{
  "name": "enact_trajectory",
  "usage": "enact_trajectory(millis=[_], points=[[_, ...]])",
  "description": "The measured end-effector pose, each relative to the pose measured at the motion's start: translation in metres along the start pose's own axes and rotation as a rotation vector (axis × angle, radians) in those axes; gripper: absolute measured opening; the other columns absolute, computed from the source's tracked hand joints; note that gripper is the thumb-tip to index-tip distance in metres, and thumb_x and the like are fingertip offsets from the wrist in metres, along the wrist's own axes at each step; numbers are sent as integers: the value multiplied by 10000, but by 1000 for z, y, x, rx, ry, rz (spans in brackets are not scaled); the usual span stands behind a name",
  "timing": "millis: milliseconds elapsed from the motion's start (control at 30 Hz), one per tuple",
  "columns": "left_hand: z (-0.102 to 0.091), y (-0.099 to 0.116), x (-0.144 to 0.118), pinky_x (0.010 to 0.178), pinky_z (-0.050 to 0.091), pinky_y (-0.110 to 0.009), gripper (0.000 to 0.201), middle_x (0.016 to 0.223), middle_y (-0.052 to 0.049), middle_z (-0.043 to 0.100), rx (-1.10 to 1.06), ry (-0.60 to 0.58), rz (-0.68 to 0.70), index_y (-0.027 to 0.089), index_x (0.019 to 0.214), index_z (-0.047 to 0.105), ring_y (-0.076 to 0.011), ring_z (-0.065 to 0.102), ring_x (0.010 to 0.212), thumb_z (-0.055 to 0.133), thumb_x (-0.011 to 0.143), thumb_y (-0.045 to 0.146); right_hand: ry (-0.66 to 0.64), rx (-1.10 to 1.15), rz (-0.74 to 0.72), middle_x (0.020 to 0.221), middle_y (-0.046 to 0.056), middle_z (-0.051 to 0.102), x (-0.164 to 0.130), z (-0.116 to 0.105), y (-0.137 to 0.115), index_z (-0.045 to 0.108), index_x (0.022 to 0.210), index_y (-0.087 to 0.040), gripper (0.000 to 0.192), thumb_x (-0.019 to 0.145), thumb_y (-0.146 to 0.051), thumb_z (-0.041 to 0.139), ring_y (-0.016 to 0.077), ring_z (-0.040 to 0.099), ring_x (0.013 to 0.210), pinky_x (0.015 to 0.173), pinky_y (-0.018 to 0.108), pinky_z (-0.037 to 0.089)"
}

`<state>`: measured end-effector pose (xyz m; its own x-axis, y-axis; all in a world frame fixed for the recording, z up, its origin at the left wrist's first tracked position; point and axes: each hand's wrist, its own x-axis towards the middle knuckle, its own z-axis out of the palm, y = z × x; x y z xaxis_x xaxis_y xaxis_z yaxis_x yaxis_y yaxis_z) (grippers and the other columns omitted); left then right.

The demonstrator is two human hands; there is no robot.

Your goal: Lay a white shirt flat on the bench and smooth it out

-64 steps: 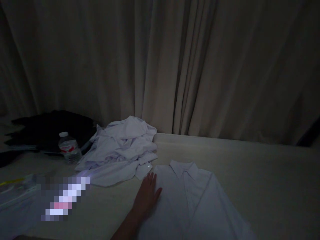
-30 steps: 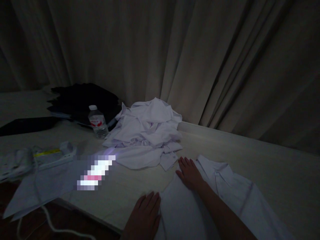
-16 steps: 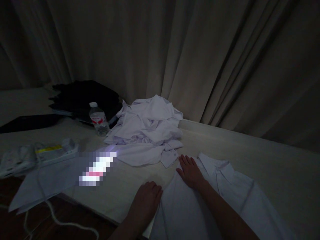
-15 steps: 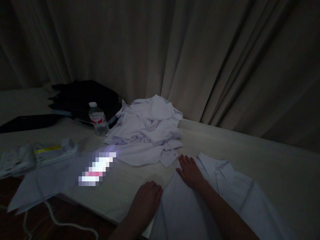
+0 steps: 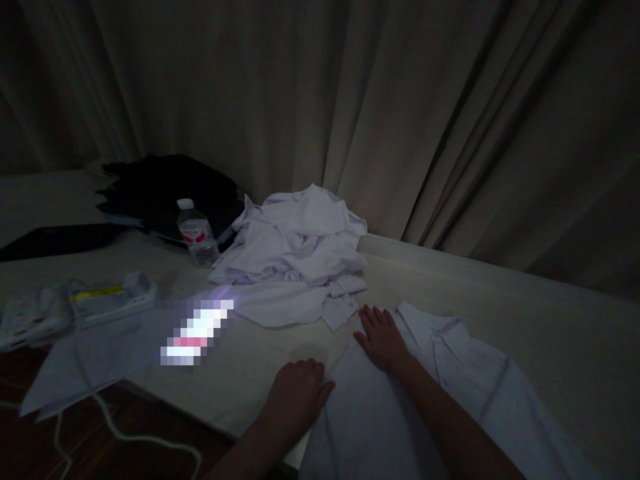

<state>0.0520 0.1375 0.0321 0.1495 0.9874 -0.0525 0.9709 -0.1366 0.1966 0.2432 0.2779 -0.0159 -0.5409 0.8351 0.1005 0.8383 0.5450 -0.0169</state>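
Observation:
A white collared shirt (image 5: 370, 413) lies spread on the table at the lower right, its collar pointing away from me. My right hand (image 5: 383, 339) rests flat on it, left of the collar, with the fingers stretched out. At the shirt's left edge, my left hand (image 5: 296, 395) is closed, fingers curled under and thumb against the fabric; the fingertips are hidden. Just beyond both hands sits a crumpled heap of white shirts (image 5: 300, 240), with one cuff reaching close to my right fingertips.
Left of the heap stands a water bottle (image 5: 197, 233), in front of a dark clothing pile (image 5: 170, 187). A bright, blurred-out screen (image 5: 197, 333), paper sheets (image 5: 90, 367), power strips (image 5: 113, 300) and a white cable (image 5: 120, 433) occupy the left side. A curtain (image 5: 280, 100) hangs behind.
My left thumb has come out to the side, over the shirt's edge. My right hand stays flat in nearly the same place. The view has shifted slightly.

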Motion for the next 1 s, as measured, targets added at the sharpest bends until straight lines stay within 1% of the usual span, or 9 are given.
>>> enact_trajectory(millis=[67, 233, 300, 433, 567, 700, 867, 1000], points=[[1, -2, 0, 696, 447, -363, 279, 855, -76, 655, -28, -10, -14, 188, 868, 581, -233, 620, 784, 390, 859, 390, -1, 2, 2, 1494, 94, 269, 0, 0, 0, 259, 1412, -153, 671, 894, -561, 134, 280, 228, 1362, 1123, 466, 119], [-1, -6, 2, 657, 418, -333, 225, 800, -46, 648, -109, -54, -67, 208, 771, 564, -215, 619, 745, 416, 828, 366, -12, 16, 5, 1496, 99, 262, 0, -1, 0, 265, 1409, -151, 674, 892, -564, 139, 280, 226, 1363, 1123, 470, 119], [-3, -7, 4, 641, 402, -314, 214, 804, -37, 651, -161, -51, -97, 216, 777, 561, -199, 613, 733, 410, 827, 361, -21, 19, 7, 1498, 98, 257, -1, -2, 1, 261, 1410, -149, 675, 893, -564, 135, 281, 225, 1363, 1123, 471, 119], [-4, -5, 8, 656, 392, -308, 242, 855, -39, 657, -233, -10, -111, 225, 852, 566, -191, 610, 760, 383, 842, 384, -29, 14, 12, 1501, 92, 250, -1, -2, 0, 252, 1413, -149, 671, 894, -557, 134, 277, 215, 1367, 1123, 468, 110], [-4, -3, 9, 666, 388, -299, 235, 851, -42, 643, -245, -38, -110, 218, 810, 582, -185, 599, 768, 390, 830, 352, -26, 15, 17, 1501, 86, 251, 0, -2, 0, 251, 1415, -163, 671, 891, -563, 131, 276, 222, 1364, 1123, 465, 110], [-6, -8, 10, 678, 390, -297, 273, 841, -49, 648, -314, -44, -138, 209, 789, 592, -184, 595, 779, 368, 837, 357, -13, 19, 13, 1499, 85, 259, -1, -1, 1, 259, 1413, -168, 671, 889, -566, 124, 279, 233, 1359, 1120, 469, 114], [-2, -18, 15, 651, 389, -299, 316, 797, -60, 667, -455, -127, -179, 190, 724, 596, -191, 603, 754, 376, 823, 394, -20, 30, 22, 1503, 74, 250, -1, -1, 2, 250, 1415, -182, 668, 887, -571, 125, 269, 222, 1365, 1121, 469, 105], [-1, -22, 18, 674, 411, -311, 372, 842, -87, 681, -537, -216, -207, 169, 730, 611, -198, 615, 776, 356, 820, 424, -8, 39, 30, 1501, 69, 259, -1, -1, 2, 252, 1415, -186, 670, 886, -577, 124, 269, 225, 1363, 1121, 467, 98]])
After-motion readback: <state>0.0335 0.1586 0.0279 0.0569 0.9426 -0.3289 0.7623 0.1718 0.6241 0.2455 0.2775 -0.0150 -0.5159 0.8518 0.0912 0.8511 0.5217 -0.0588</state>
